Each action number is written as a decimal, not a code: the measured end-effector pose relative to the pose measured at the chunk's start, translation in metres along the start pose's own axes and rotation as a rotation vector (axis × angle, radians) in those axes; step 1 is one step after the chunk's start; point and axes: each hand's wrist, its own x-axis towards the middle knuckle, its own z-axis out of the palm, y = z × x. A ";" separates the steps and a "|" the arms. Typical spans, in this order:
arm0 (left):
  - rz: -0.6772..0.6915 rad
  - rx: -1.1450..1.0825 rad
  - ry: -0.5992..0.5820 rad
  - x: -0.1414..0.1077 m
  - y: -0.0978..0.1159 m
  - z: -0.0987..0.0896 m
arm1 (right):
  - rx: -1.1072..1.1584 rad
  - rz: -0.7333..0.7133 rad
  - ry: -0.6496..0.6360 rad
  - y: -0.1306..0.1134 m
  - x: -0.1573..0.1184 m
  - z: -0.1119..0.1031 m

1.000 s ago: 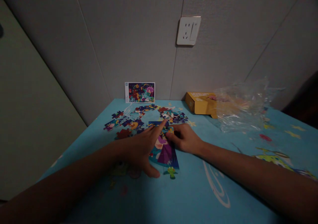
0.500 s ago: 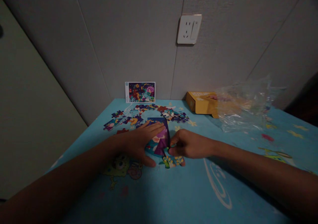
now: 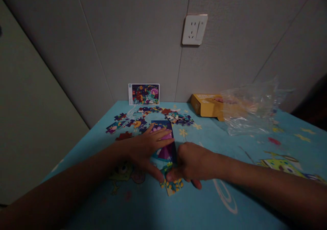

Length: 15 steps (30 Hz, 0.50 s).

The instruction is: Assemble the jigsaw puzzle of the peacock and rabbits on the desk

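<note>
A joined section of jigsaw puzzle (image 3: 166,151), purple and dark blue, lies on the blue cloth. My left hand (image 3: 145,148) rests flat across its left part, fingers spread, thumb near a green-and-yellow puzzle section (image 3: 173,186) at the near edge. Over the right side of that yellow-flowered section is my right hand (image 3: 190,163), fingers curled and thumb pressed on it. Whether the two sections are joined is hidden by my hands. Loose puzzle pieces (image 3: 138,122) lie beyond my left hand, with more pieces (image 3: 182,118) to the right.
A picture card (image 3: 145,94) leans on the wall at the back. A yellow box (image 3: 208,105) and a crumpled clear plastic bag (image 3: 247,111) lie at the back right. A socket (image 3: 195,30) is on the wall.
My right hand has moved nearer to me, and the yellow-flowered section has shifted nearer and turned. My left hand has moved slightly right, its thumb now by that section.
</note>
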 end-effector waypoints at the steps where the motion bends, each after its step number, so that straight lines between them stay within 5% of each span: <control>1: 0.013 -0.007 0.003 0.001 0.003 0.000 | -0.012 0.001 0.011 0.000 0.000 0.001; 8: 0.020 -0.011 -0.019 0.001 0.014 0.001 | -0.051 -0.033 -0.100 0.008 0.008 -0.003; 15: -0.020 0.036 -0.040 0.002 0.021 0.000 | 0.106 -0.152 -0.349 0.025 0.021 -0.008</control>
